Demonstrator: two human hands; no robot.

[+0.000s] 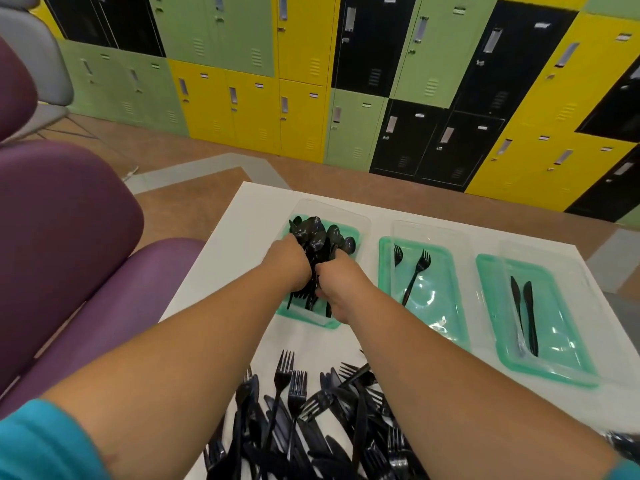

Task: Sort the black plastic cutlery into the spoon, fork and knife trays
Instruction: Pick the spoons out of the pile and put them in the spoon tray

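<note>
Three green trays stand in a row on the white table (239, 258). Over the left tray (301, 317) both hands grip a bundle of black spoons (320, 237): my left hand (289, 263) holds it from the left, my right hand (341, 282) from the right. The spoon bowls point away from me. Two forks (415, 271) lie in the middle tray (446, 323). In the right tray (561, 362) lie two knives (524, 313). A heap of black forks and knives (311, 424) covers the near part of the table.
Purple padded seats (69, 244) stand close on the left. Beyond the table is brown floor and a wall of green, yellow and black lockers (311, 81). Some more black cutlery (623, 441) shows at the right edge.
</note>
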